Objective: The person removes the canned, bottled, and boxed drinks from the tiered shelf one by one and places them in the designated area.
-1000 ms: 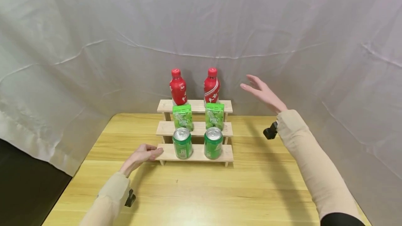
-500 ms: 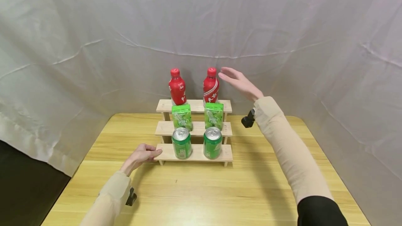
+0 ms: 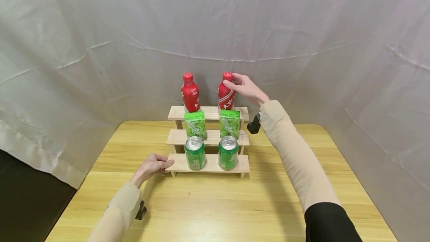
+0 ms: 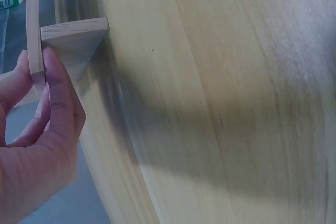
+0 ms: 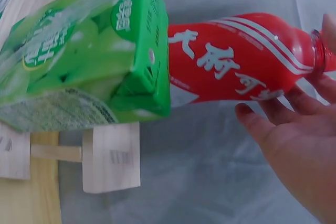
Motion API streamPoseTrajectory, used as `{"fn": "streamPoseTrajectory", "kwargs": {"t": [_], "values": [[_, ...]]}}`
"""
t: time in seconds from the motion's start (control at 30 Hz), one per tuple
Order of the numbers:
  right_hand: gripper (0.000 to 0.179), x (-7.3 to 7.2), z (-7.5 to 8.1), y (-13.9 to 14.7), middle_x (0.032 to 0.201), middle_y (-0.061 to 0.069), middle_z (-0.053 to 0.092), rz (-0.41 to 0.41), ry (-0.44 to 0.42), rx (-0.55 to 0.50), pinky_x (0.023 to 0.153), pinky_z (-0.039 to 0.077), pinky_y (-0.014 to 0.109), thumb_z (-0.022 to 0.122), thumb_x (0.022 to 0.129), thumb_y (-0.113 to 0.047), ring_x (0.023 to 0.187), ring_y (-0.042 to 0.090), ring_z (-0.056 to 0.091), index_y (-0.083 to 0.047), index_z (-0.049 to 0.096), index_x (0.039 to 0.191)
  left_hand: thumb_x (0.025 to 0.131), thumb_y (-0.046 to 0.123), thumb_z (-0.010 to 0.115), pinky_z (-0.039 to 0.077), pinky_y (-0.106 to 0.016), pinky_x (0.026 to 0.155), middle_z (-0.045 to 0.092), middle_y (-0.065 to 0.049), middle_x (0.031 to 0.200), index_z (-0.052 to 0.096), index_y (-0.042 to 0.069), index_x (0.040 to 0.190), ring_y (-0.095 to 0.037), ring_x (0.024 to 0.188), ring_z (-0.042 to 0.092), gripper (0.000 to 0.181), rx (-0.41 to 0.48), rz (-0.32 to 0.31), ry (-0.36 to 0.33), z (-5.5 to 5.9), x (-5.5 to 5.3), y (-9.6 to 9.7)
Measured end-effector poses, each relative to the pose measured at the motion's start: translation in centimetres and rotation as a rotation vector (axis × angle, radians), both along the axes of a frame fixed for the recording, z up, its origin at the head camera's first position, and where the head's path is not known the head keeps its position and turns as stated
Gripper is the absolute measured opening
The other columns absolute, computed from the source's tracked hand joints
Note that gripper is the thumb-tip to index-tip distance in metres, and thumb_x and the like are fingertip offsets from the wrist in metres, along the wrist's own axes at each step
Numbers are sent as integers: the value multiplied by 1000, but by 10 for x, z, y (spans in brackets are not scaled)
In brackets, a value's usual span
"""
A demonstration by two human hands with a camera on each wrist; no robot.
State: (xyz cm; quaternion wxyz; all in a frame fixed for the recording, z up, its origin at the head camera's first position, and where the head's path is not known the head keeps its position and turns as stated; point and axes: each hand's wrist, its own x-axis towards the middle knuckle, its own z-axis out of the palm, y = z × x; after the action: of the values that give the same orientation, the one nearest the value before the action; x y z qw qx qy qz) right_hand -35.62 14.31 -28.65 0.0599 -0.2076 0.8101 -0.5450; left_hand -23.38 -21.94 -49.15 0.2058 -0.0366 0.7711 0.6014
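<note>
Grey cloth (image 3: 215, 18) backs the worktop (image 3: 215, 201). My right fingers (image 5: 260, 129) curl round the right-hand red bottle (image 3: 226, 99) atop the stand (image 3: 209, 113); my left fingers (image 4: 60, 87) pinch its lowest shelf (image 3: 211, 163). An off-centre tug could topple that bottle.

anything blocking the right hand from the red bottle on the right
Nothing visible does: the right hand is at the top of the right bottle. The green box in front, on the middle shelf, hides the bottle's base in the right wrist view, but sits clear of the hand.
</note>
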Motion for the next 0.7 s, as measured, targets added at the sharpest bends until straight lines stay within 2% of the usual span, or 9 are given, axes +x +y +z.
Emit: {"fn": "streamPoseTrajectory", "kwargs": {"t": [0.13, 0.37, 0.5, 0.57, 0.7], "values": [[45, 0, -1, -5, 137, 27, 57, -39, 32, 1, 114, 46, 45, 56, 103, -16, 124, 32, 57, 4, 47, 143, 95, 11, 68, 56, -20, 67, 65, 5, 73, 66, -5, 94, -5, 68, 59, 16, -8, 1, 5, 2, 1, 2], [43, 1, 3, -4, 135, 27, 59, -133, 95, 56, 112, 47, 47, 59, 101, -15, 126, 36, 58, 5, 50, 138, 95, 11, 68, 57, -19, 68, 66, 4, 74, 67, -5, 94, -4, 69, 60, 15, 6, 0, 4, 0, 0, 1], [44, 4, 9, 10, 137, 28, 58, -172, 101, 30, 113, 46, 48, 60, 101, -14, 129, 38, 57, 6, 49, 139, 92, 16, 73, 57, -18, 68, 68, 5, 75, 68, -2, 92, -4, 70, 62, 19, 50, -22, 20, 0, 2, -2], [45, 5, 13, 21, 139, 29, 57, -195, 106, 22, 113, 46, 47, 60, 101, -14, 131, 39, 56, 6, 48, 141, 90, 21, 76, 57, -18, 67, 68, 5, 76, 69, 0, 90, -4, 71, 63, 22, 84, -55, 38, 0, 2, -5], [47, 7, 19, 50, 139, 28, 56, -255, 118, 46, 106, 49, 38, 60, 101, -17, 127, 35, 58, 5, 48, 141, 90, 21, 76, 57, -18, 68, 68, 5, 77, 68, -2, 93, -4, 72, 63, 24, 82, -54, 42, -1, 2, -4]]}}
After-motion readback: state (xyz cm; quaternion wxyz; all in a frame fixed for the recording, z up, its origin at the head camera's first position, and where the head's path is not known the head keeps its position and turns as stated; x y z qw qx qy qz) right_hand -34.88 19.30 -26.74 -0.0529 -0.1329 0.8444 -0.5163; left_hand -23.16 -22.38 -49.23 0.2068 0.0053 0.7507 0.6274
